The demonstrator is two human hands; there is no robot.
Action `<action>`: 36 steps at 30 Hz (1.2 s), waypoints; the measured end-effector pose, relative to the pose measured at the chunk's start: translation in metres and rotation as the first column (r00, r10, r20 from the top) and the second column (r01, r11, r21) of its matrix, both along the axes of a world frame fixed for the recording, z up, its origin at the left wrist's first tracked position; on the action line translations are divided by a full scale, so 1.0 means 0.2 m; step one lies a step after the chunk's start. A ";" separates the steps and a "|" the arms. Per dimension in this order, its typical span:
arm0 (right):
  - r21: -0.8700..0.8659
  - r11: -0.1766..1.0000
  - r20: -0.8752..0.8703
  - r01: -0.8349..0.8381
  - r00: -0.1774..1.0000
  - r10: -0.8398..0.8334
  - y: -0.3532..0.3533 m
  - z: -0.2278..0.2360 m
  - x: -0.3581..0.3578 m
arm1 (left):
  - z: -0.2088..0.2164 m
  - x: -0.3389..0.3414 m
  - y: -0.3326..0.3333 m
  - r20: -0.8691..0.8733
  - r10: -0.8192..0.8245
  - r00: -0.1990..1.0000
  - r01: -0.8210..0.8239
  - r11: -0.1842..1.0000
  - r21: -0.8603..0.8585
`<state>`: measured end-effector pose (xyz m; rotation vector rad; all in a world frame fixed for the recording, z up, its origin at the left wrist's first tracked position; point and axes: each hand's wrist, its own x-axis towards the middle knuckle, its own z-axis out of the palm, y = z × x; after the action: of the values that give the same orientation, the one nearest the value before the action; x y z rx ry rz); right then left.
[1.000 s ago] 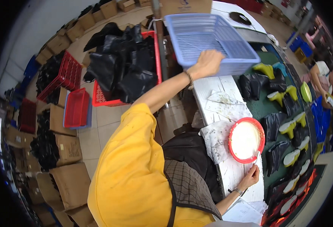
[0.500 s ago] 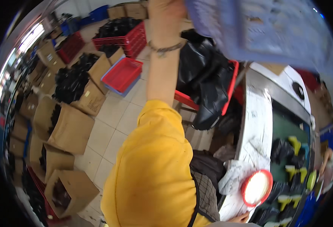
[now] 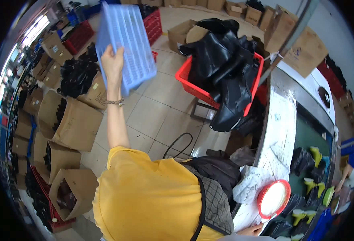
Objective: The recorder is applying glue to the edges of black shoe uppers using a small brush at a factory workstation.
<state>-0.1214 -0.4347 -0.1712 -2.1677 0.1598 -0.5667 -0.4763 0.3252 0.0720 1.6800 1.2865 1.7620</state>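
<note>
While the bare left hand (image 3: 112, 64) has fingers wrapped round the edge of a light-blue slatted plastic basket (image 3: 134, 44), the basket is tilted up at far left, in the air above the pale tiled floor (image 3: 144, 116): lifted, not set down. Inside of it not readable from this angle. Right hand (image 3: 250, 230) at near right, by the round red plastic tub of white stuff (image 3: 288, 197) on the white-topped bench (image 3: 279, 120); cut by the frame edge, can't tell if it's gripping anything. Left as is: glossy black boots (image 3: 209, 56) heaped above the rim of a red plastic basket, far centre; black and yellow-green footwear pieces (image 3: 313, 154) laid along the green belt (image 3: 309, 132), right. Can't judge how finished those are. Markings: dark print on brown cardboard cartons (image 3: 305, 50) far right, pale sticker (image 3: 95, 86) on a carton at left, too small to read; no label made out on the light-blue basket.
</note>
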 end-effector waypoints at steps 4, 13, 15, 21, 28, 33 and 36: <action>0.049 0.996 -0.059 0.070 0.996 -0.067 0.02 0.02 -0.05 | -0.88 -0.26 0.41 -0.489 -0.047 0.871 -0.131 0.937 -0.325; -0.040 0.997 -0.011 0.073 0.997 -0.073 -0.08 0.05 -0.08 | -1.31 0.17 0.18 -0.583 -0.086 0.808 -0.256 0.840 -0.479; -0.022 0.997 -0.033 0.080 0.996 -0.080 -0.02 0.04 -0.05 | -1.12 0.23 0.24 -0.659 0.009 0.752 -0.239 0.936 -0.259; -0.015 0.993 -0.040 0.117 0.992 -0.117 0.01 0.08 -0.11 | -0.12 1.03 -0.13 -0.665 -0.344 0.663 0.589 0.788 0.179; 0.115 0.992 -0.058 0.047 0.998 -0.040 0.04 0.02 -0.08 | -0.20 1.40 -0.51 -0.977 0.000 -0.212 0.946 0.252 -0.205; 0.129 0.982 0.007 0.135 0.991 -0.137 0.08 0.11 -0.10 | -0.02 1.60 -0.62 -0.959 -0.281 0.044 0.983 0.185 -0.009; 0.133 0.977 0.032 0.165 0.985 -0.171 0.08 0.13 -0.11 | 0.06 1.73 -0.77 -0.653 -0.714 0.252 0.950 0.312 0.026</action>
<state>-0.1427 -0.4187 -0.1451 -2.0255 0.3503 -0.6795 -0.1312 0.1707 0.0842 2.5249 -0.1625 0.8413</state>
